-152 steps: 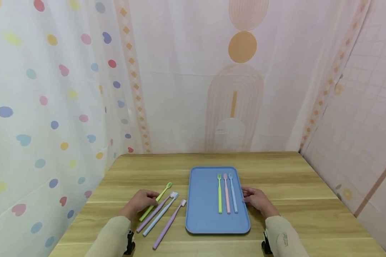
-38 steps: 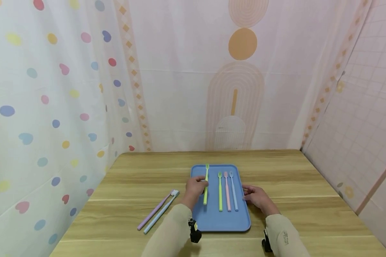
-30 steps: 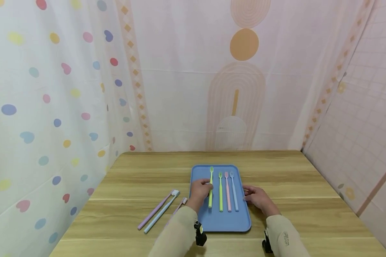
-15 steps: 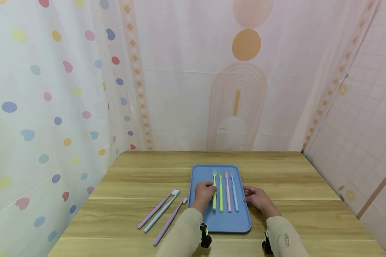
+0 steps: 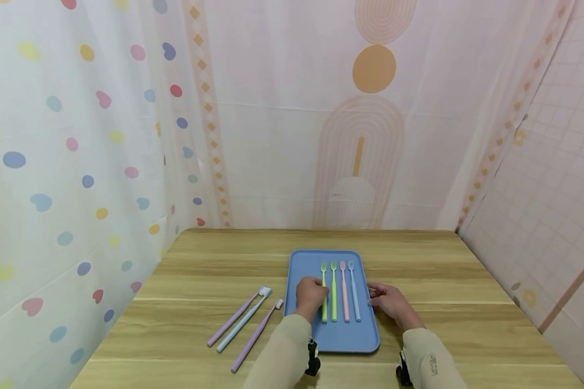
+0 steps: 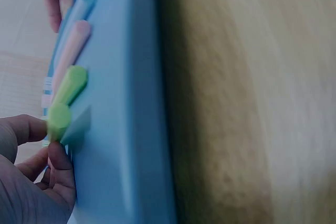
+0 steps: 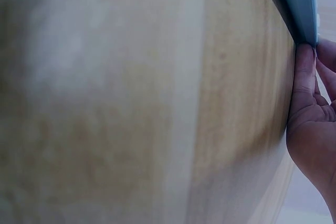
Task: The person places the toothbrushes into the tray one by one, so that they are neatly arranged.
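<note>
My left hand (image 5: 311,296) pinches a yellow-green toothbrush (image 5: 324,310) over the left part of the blue tray (image 5: 303,337). In the left wrist view, the thumb and fingertips hold the handle (image 6: 59,116) from two sides. To its right, a second green toothbrush (image 5: 333,297), a pink toothbrush (image 5: 344,297) and a light blue toothbrush (image 5: 355,297) lie parallel on the tray, heads pointing away. My right hand (image 5: 391,303) holds the tray's right edge; the right wrist view has its thumb and fingers (image 7: 304,72) at the rim.
On the wooden table (image 5: 175,324), left of the tray, lie a purple toothbrush (image 5: 234,320), a light blue toothbrush (image 5: 243,321) and another purple toothbrush (image 5: 256,337), all slanted. A patterned curtain (image 5: 272,135) hangs behind the table, and others stand at both sides.
My left hand has carried the yellow-green toothbrush from the table onto the tray, then right and down beside the other green one. The right hand has stayed at the tray's edge.
</note>
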Available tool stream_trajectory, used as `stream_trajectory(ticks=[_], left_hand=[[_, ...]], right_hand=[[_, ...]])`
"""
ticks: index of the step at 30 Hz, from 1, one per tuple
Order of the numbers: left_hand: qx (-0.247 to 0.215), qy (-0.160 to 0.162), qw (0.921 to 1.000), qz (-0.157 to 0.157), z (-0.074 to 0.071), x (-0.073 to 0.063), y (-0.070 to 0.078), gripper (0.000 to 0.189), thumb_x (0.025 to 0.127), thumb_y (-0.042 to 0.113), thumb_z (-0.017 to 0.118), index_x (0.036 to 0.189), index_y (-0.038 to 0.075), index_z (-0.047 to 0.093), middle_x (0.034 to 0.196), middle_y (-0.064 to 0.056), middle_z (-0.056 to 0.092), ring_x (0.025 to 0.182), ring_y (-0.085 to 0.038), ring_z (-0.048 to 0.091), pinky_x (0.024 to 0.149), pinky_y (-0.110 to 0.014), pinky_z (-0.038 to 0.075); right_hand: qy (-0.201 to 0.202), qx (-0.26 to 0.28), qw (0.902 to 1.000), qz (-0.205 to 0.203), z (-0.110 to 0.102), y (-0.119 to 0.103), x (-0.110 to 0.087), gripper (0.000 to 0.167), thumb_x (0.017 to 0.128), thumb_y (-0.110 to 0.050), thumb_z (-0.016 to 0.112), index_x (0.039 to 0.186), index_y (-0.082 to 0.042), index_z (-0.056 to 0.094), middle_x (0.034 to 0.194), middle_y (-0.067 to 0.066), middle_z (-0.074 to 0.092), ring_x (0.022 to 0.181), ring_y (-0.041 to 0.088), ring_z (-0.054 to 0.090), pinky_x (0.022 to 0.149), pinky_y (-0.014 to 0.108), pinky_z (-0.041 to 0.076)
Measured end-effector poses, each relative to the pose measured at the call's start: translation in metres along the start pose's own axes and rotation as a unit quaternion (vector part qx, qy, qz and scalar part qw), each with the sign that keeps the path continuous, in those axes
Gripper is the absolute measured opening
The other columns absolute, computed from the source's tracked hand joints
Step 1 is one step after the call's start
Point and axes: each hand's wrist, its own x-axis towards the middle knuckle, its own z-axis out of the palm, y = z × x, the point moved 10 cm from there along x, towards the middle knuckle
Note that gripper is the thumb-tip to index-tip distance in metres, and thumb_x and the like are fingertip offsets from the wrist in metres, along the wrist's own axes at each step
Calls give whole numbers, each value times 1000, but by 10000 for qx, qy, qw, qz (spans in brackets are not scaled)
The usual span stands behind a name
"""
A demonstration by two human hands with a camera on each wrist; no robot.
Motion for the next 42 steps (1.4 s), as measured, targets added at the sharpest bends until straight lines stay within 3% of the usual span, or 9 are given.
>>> stream_trajectory(ticks=[5,13,25,33,42], left_hand=[[190,24,9996,209,-1,-3,4,17,82,3,73,98,-3,73,92,-12,69,80,-22,63,70,-37,55],[180,60,9995,260,-3,-2,4,17,83,4,73,98,-2,73,92,-11,68,78,-21,62,69,-37,54],[57,-62,9989,452,-10,4,15,30,83,6,73,111,-5,71,109,-19,69,89,-28,65,74,-40,55],[117,-322,9944,995,-21,13,24,34,85,7,73,116,-7,68,111,-22,67,95,-33,65,76,-45,54],[233,-464,9912,1217,-48,29,21,40,84,7,74,121,-6,66,101,-17,68,87,-27,63,73,-42,53]], right_hand=[[20,41,10000,32,0,1,0,51,85,11,62,136,9,54,105,17,62,90,21,60,77,34,54],[18,49,10000,6,1,0,0,52,85,11,62,136,9,54,105,17,63,90,21,61,77,35,54],[12,105,9999,-70,2,1,2,51,85,12,60,135,12,52,102,17,60,91,21,59,79,36,55],[20,-3,10000,-88,1,1,2,51,85,12,61,135,11,53,102,16,60,92,22,58,80,37,54],[17,-169,9998,-133,0,0,4,51,84,10,62,135,10,54,101,15,59,93,24,56,81,37,54]])
